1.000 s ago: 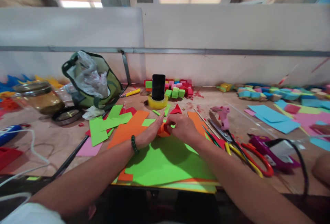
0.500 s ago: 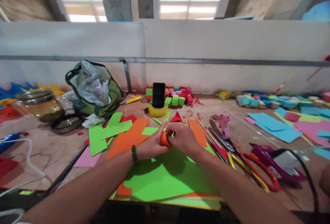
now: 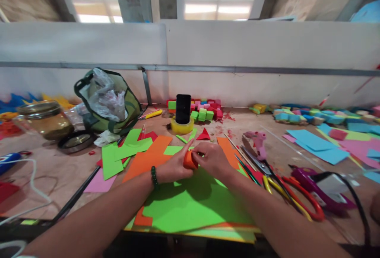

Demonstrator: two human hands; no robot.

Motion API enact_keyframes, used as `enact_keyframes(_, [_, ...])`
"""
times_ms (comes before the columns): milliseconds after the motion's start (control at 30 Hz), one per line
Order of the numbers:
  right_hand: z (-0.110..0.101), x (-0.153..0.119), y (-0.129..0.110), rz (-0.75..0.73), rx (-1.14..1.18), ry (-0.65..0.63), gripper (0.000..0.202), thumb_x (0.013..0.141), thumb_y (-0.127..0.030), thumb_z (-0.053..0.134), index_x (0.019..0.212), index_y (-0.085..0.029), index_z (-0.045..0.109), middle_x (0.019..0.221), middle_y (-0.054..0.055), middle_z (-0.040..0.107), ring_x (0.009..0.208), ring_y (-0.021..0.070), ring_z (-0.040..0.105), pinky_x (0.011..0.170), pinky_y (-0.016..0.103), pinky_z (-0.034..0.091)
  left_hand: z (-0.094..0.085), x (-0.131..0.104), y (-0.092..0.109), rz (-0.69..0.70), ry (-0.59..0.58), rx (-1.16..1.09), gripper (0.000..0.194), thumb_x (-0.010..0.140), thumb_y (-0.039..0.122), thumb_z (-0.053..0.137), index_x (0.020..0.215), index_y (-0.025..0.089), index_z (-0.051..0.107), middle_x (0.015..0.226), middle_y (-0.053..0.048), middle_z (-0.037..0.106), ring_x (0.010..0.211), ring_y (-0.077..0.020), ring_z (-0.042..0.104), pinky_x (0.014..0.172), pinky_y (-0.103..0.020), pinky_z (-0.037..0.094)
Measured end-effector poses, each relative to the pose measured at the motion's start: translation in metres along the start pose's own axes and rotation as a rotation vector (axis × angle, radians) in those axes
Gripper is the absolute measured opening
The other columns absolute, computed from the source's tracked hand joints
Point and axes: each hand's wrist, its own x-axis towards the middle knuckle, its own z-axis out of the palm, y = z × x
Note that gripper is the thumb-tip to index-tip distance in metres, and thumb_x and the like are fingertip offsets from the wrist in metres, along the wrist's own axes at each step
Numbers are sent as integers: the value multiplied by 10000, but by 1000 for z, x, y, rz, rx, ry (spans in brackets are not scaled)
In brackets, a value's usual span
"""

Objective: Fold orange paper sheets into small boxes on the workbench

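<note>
A small curled piece of orange craft foam or card (image 3: 190,160) is between my two hands, above the green sheets (image 3: 196,206). My left hand (image 3: 175,165), with a dark beaded bracelet (image 3: 154,176) at the wrist, closes round its left side. The fingers of my right hand (image 3: 212,158) pinch its upper right edge. Part of the piece is hidden behind the fingers. Orange sheets (image 3: 145,165) lie left of my hands, and a red triangular piece (image 3: 203,134) sits just beyond them.
A phone (image 3: 183,108) leans upright in a yellow tape roll (image 3: 182,127). Scissors (image 3: 267,172), a pink glue gun (image 3: 257,144) and a purple glue gun (image 3: 323,192) lie right. A bag (image 3: 111,103), a glass jar (image 3: 44,119) and green strips (image 3: 111,163) are left. Foam blocks (image 3: 203,114) line the back.
My right fingers have shifted slightly and now pinch the orange piece's edge more closely, showing more of it. My left hand stays round it in nearly the same place.
</note>
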Motion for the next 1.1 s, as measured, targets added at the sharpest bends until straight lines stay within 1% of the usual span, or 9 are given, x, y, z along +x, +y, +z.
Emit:
enact_keyframes(100, [0,1,2,20,92,-40,160,733,-111,576,772,-180,715,768,31,702,708,144,592,667,251,411,1,1,5,32,42,-24,1144,579,112,660,1516,208,11,1130,-83,566,784,-135,512,663,-234,446])
enact_keyframes(200, [1,1,3,21,130,-38,164,712,-97,573,758,-184,704,762,21,696,717,145,592,684,252,417,1,1,8,103,23,-26,1129,575,101,657,1516,214,45,1233,-99,536,909,-179,528,751,-263,461])
enact_keyframes(300, [3,1,2,6,110,3,154,721,-92,557,702,-176,685,718,18,669,688,137,570,660,247,401,1,0,7,113,10,9,1097,580,83,626,1515,204,65,1147,-73,583,902,-182,538,759,-268,465])
enact_keyframes(467, [4,-1,1,-37,100,23,169,724,-78,549,588,-161,605,615,-1,584,604,112,504,596,231,361,0,0,2,41,14,41,1081,589,96,618,1514,167,61,907,-22,615,733,-137,527,645,-235,455])
enact_keyframes(633, [4,1,7,-33,149,-40,110,726,-106,567,711,-170,656,704,10,637,670,125,537,634,235,378,-1,1,2,41,52,-44,1117,591,110,656,1516,187,35,1089,-87,603,734,-123,541,616,-217,451])
enact_keyframes(733, [5,3,10,-12,131,-76,99,674,-86,577,643,-168,624,657,-2,607,640,121,524,593,228,356,-1,0,5,74,26,-64,1133,599,131,692,1518,187,33,1203,-126,577,888,-184,582,705,-255,488])
enact_keyframes(833, [7,3,9,19,74,-48,142,664,-59,549,574,-164,580,612,-4,572,610,115,506,569,229,331,0,-1,7,130,-5,-59,1138,607,126,702,1519,204,27,1292,-135,539,1039,-234,568,812,-296,498])
enact_keyframes(967, [7,2,6,49,-37,-40,109,677,-80,557,616,-163,593,636,4,585,604,116,489,562,238,308,0,0,5,103,1,-55,1154,606,134,715,1519,191,12,1315,-152,524,1053,-257,573,854,-346,501])
enact_keyframes(1100, [3,3,8,-15,3,-98,70,686,-113,573,645,-168,588,648,-6,582,606,109,484,557,229,307,0,0,3,121,13,-71,1139,626,166,718,1519,183,12,1326,-158,519,1113,-286,554,925,-399,476])
